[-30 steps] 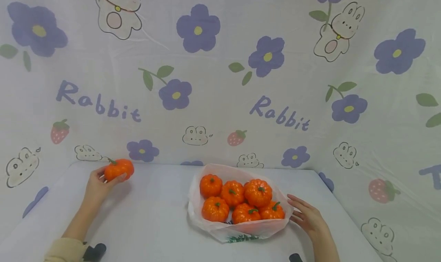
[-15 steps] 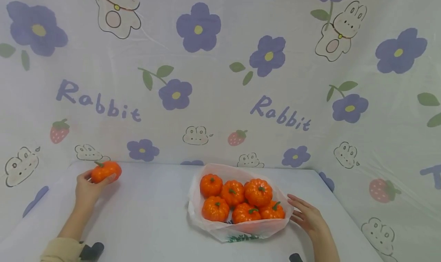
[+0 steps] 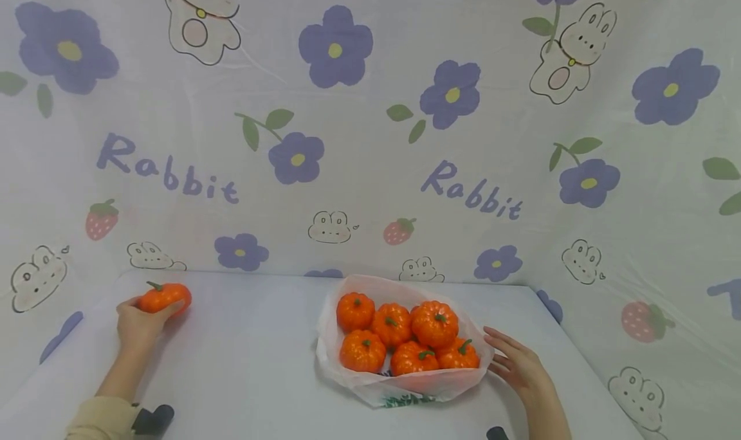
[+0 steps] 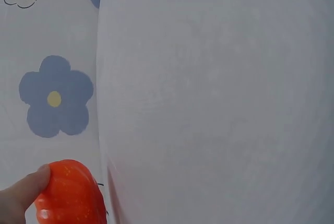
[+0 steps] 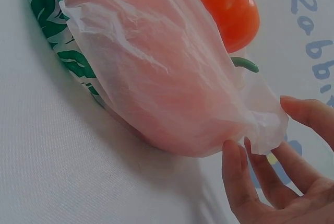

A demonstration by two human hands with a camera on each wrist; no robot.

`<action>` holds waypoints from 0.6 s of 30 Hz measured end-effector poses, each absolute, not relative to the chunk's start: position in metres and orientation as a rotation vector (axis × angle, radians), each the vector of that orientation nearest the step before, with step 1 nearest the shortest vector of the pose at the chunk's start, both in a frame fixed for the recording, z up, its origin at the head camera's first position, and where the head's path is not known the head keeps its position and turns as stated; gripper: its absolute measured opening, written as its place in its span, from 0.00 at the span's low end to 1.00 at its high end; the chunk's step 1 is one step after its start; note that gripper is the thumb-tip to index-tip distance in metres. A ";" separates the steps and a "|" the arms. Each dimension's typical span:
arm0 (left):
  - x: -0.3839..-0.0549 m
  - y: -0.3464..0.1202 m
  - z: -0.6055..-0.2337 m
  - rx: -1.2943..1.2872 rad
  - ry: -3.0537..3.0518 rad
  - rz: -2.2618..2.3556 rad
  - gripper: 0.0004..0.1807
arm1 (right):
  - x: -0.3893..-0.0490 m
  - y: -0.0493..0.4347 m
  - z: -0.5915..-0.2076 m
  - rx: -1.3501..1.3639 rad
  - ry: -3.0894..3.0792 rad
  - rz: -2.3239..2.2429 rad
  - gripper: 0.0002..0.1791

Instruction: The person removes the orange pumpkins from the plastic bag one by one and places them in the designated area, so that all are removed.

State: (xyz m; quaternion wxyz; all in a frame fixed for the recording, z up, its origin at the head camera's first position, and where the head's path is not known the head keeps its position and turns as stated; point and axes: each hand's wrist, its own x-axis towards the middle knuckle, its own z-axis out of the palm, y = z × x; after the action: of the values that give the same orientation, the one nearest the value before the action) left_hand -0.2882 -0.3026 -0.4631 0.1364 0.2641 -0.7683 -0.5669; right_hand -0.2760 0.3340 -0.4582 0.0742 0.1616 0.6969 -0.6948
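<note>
At the far left of the table, my left hand [image 3: 137, 324] grips a small shiny orange pumpkin [image 3: 168, 297] with a green stem, low over the table surface. The left wrist view has my thumb pressed on the side of that pumpkin [image 4: 70, 192]. A white plastic bag [image 3: 347, 377] stands with its mouth wide, and several similar pumpkins [image 3: 435, 324] lie in it. Beside the bag's right edge is my right hand [image 3: 521, 366], fingers loosely extended and touching the plastic. Close up, the thumb and fingers [image 5: 237, 174] sit around a corner of the thin bag [image 5: 156, 78].
The white table [image 3: 249, 363] backs onto a cloth curtain [image 3: 370, 137] printed with rabbits, purple flowers and strawberries. Green leaf print shows on the bag's front. Dark straps or mounts [image 3: 153, 421] sit at the wrists.
My left hand has moved left and down with the pumpkin, bringing it closer to the tabletop. The right hand and the bag have stayed in place.
</note>
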 end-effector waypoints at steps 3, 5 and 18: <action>-0.289 -0.305 -0.465 0.782 -2.214 -1.648 0.48 | -0.276 0.335 -0.459 0.477 2.092 -2.091 0.37; -0.289 -0.306 -0.466 0.785 -2.216 -1.649 0.48 | -0.275 0.335 -0.459 0.472 2.094 -2.092 0.36; -0.286 -0.308 -0.467 0.818 -2.229 -1.668 0.50 | -0.273 0.335 -0.459 0.456 2.095 -2.108 0.32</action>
State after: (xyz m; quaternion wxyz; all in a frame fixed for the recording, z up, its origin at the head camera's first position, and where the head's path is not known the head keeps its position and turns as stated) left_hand -0.2861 -0.3079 -0.4668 0.1198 0.2799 -0.7627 -0.5707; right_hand -0.2731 0.3354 -0.4591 0.0674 0.1513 0.6953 -0.6994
